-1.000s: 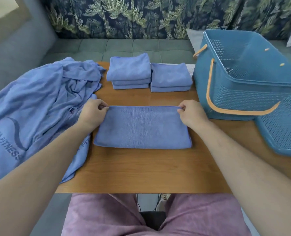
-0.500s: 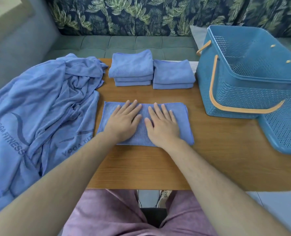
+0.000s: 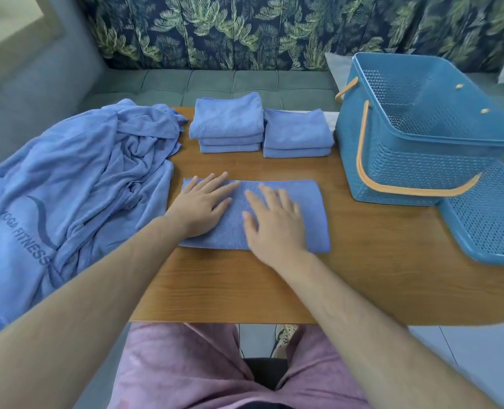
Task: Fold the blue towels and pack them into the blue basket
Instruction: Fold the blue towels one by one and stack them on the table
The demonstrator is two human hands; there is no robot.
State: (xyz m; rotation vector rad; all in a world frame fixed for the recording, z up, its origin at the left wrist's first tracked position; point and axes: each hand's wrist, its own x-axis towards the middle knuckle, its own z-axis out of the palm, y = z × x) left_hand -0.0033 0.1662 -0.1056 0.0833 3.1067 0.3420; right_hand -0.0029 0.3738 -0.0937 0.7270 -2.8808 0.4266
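A half-folded blue towel lies flat on the wooden table in front of me. My left hand rests flat on its left part, fingers straight. My right hand lies flat on its middle, fingers spread. Behind it stand two stacks of folded blue towels, one of three and one of two. A heap of unfolded blue towels with "YOGA FITNESS" print covers the table's left end. The blue basket with orange handles stands at the right, and nothing shows inside it.
The basket's blue perforated lid lies flat on the table's right edge, partly under the basket. A grey-green sofa with a leaf-patterned back runs behind the table. My knees in pink trousers are below the near edge.
My hands let go of the towel's far corners and came flat onto its middle. Since half a second ago they have slid slightly apart over the cloth.
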